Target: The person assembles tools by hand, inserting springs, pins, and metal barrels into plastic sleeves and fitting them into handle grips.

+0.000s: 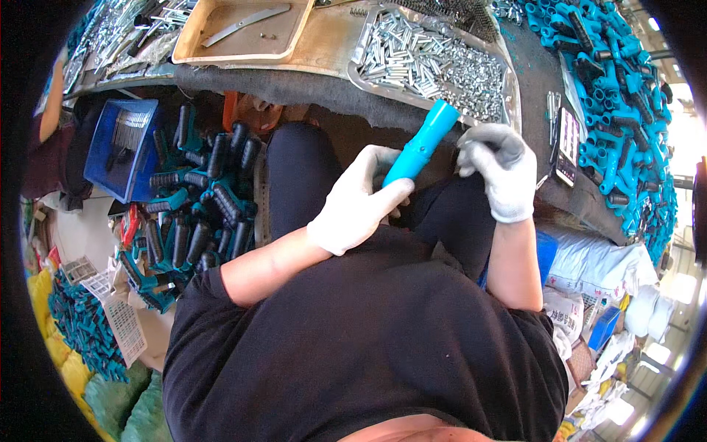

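My left hand [355,200], in a white knit glove, is wrapped round a teal plastic tube [421,145] with a raised collar midway. The tube slants up and to the right over my lap, and its lower end is hidden in my palm. My right hand [503,168], also gloved, hovers to the right of the tube, apart from it. Its fingers are curled with the tips together; anything pinched there is too small or hidden to make out. Just beyond the tube lies a clear tray [359,72] of small silver metal pins and fittings.
A cream tray [305,33] with a flat metal strip stands on the bench. Teal parts [611,125] are heaped at the right beside a phone [568,140]. Left of my legs are black-and-teal handles [213,191] and a blue bin [103,140]. Another person's arm [53,103] shows far left.
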A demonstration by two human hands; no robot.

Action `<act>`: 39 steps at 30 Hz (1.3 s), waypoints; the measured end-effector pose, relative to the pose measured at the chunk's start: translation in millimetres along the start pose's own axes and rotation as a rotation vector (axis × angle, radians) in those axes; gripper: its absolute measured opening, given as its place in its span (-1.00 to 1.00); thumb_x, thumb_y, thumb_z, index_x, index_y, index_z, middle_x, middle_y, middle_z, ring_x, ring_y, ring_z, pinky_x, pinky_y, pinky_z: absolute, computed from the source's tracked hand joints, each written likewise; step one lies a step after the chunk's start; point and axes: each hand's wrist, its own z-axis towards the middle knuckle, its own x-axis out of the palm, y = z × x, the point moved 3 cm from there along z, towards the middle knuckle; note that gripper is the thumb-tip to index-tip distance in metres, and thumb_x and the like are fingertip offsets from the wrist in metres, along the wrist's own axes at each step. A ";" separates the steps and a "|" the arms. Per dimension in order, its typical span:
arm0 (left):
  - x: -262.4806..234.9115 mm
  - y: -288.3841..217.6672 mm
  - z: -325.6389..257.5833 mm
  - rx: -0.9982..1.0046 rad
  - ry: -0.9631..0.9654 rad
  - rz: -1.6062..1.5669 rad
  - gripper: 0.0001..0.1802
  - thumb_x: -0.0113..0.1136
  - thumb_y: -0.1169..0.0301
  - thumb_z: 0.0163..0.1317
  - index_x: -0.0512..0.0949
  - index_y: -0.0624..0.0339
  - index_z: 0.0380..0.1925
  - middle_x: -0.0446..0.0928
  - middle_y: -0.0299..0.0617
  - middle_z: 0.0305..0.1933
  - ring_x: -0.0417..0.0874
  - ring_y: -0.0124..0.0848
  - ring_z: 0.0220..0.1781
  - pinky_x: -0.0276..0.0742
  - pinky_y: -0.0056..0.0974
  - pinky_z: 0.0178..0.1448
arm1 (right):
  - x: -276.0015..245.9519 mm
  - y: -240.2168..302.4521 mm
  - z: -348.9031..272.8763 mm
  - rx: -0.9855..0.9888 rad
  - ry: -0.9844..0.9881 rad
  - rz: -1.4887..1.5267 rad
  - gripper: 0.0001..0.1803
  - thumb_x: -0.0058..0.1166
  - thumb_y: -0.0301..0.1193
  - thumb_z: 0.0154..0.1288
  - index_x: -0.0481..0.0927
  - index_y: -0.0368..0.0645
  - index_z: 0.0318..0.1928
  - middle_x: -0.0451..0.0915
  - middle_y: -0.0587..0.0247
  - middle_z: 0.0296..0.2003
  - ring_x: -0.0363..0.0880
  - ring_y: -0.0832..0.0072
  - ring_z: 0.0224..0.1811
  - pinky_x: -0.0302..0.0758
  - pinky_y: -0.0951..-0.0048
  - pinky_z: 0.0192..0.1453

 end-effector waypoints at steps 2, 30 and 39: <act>3.4 2.8 -1.0 0.039 -0.026 0.095 -0.58 0.14 0.34 0.26 0.31 0.31 0.03 0.45 -0.12 -0.14 0.49 -0.48 -0.16 0.47 -0.32 -0.04 | 13.7 0.6 -14.5 0.024 0.013 -0.008 -0.86 0.10 -0.65 0.20 0.55 -0.33 -0.21 0.61 0.16 -0.32 0.59 0.54 -0.38 0.55 0.57 -0.33; 17.2 -6.5 -8.1 0.054 0.288 -0.082 -0.37 0.06 0.31 0.30 0.13 0.22 0.32 0.50 -0.12 -0.16 0.55 -0.50 -0.26 0.51 -0.38 -0.17 | 13.2 -11.6 -23.0 0.113 0.019 -0.027 -0.48 0.13 -0.45 0.21 0.32 -0.20 0.18 0.47 0.23 -0.27 0.52 0.60 -0.35 0.49 0.63 -0.44; 4.2 12.4 -1.3 -0.014 0.219 -0.034 -0.35 -0.02 0.27 0.35 0.09 0.32 0.36 0.48 -0.17 -0.20 0.52 -0.50 -0.33 0.51 -0.40 -0.25 | -18.6 -2.6 24.2 -0.160 -0.087 -0.675 -0.85 0.12 -0.42 0.24 0.64 -0.23 -0.27 0.65 0.18 -0.30 0.61 0.48 -0.25 0.50 0.49 -0.08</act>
